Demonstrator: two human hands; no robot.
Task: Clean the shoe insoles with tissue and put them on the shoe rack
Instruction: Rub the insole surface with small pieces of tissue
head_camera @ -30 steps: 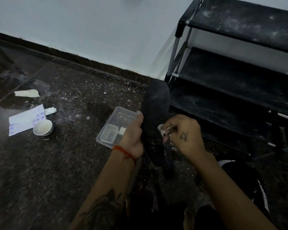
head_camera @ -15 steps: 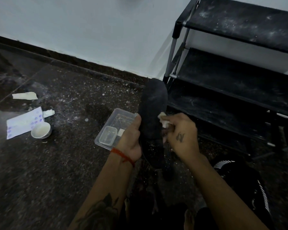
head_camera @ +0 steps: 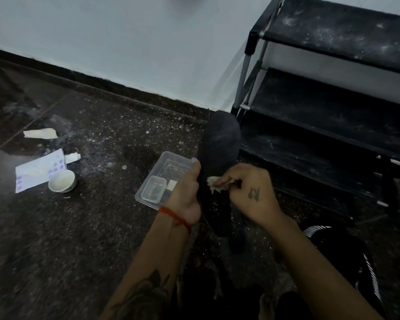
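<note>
A black shoe insole [head_camera: 219, 144] is held upright above the dark floor, toe end pointing away from me. My left hand [head_camera: 187, 192] grips its left edge, thumb along the rim. My right hand [head_camera: 249, 192] presses a crumpled white tissue [head_camera: 214, 182] against the insole's middle. The black shoe rack [head_camera: 333, 125] stands at the right, its dusty shelves bare. A second dark insole-like shape [head_camera: 237, 236] lies on the floor under the held one.
A clear plastic container [head_camera: 164, 181] with a smaller box inside sits on the floor left of my left hand. Farther left are a white bowl [head_camera: 62, 181], a paper sheet [head_camera: 38, 169] and tissue scraps [head_camera: 41, 133]. A black striped garment [head_camera: 346, 262] lies at lower right.
My right hand with the tissue slid up the insole, then back down toward its middle. The left hand kept its grip on the insole.
</note>
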